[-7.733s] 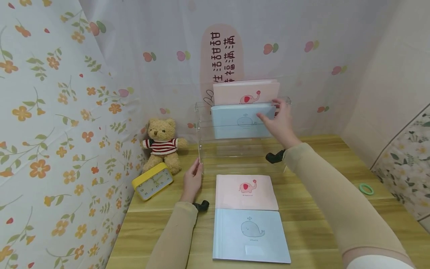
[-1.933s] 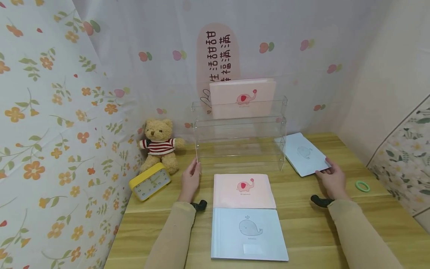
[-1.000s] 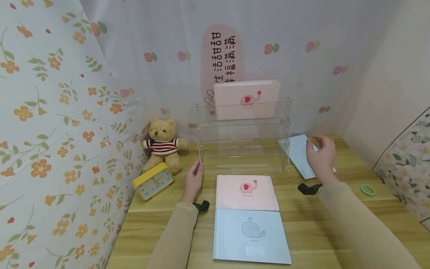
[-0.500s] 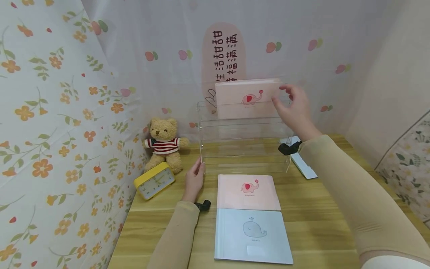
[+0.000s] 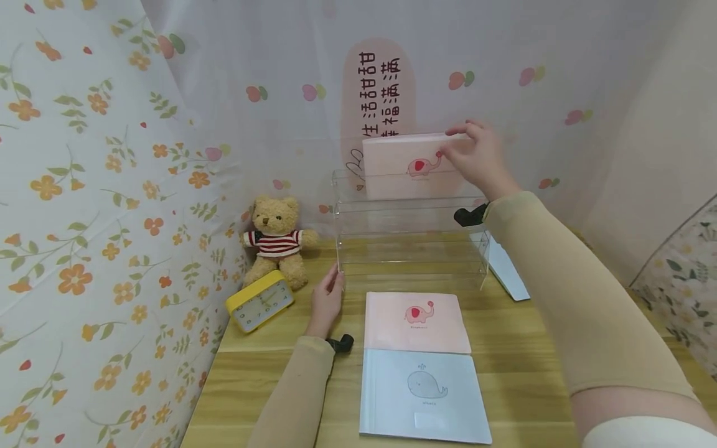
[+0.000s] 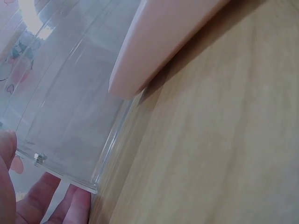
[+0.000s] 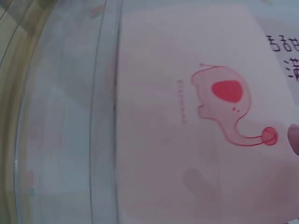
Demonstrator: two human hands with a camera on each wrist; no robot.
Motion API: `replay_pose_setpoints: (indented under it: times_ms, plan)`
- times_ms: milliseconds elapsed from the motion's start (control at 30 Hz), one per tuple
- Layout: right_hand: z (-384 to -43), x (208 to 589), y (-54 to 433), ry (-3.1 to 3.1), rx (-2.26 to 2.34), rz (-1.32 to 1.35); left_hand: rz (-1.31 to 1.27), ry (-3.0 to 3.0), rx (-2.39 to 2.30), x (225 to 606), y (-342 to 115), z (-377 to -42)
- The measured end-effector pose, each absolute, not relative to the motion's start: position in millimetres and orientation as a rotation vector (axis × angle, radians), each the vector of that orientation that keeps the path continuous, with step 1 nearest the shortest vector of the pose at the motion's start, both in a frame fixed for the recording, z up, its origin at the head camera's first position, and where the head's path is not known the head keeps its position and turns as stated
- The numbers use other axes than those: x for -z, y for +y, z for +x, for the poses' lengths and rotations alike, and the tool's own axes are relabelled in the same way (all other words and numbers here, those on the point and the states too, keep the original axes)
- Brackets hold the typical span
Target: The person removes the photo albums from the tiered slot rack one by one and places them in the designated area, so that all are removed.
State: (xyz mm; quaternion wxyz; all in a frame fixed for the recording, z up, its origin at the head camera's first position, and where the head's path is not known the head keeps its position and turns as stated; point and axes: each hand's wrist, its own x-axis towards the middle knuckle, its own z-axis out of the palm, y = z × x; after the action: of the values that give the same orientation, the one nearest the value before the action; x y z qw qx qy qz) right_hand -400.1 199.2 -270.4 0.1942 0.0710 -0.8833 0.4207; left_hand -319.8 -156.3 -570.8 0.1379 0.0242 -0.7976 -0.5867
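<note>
A clear acrylic tiered rack (image 5: 411, 252) stands at the back of the table. In its top tier is an upright pink elephant book (image 5: 392, 171). My right hand (image 5: 476, 155) pinches that book at its upper right corner, thumb on the front cover and fingers over the top edge. In the right wrist view the pink elephant book (image 7: 159, 140) fills most of the frame, a fingertip at the right border. My left hand (image 5: 327, 300) grips the rack's left side low down. In the left wrist view, fingers (image 6: 39, 198) curl behind the clear side panel.
Before the rack lie a pink elephant book (image 5: 392, 330) and a blue whale book (image 5: 392, 398), edge to edge. Another blue book (image 5: 506, 267), partly hidden by the right sleeve, lies right of the rack. A teddy bear (image 5: 276, 242) and yellow clock (image 5: 260, 302) stand left.
The blue whale book has gone from the rack to the table at right. My right hand let go of it and rose to the pink book's top corner; my left hand stays on the rack.
</note>
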Motion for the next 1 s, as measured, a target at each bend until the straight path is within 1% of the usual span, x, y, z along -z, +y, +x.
replay_pose_setpoints:
  times_ms: [233,500,800,1000]
  plan:
    - [-408,275,195,-2.437,-1.317,0.156,0.077,-2.306,1.704,569,-158,-319]
    - [-410,274,191,-2.433,-1.329,0.089,0.040,-2.298,1.688,569,-160,-323]
    - [-412,276,180,-2.376,-1.408,-0.123,0.044,-2.297,1.690,569,-159,-322]
    - [-406,283,173,-2.244,-1.487,-0.146,0.054,-2.299,1.704,569,-157,-319]
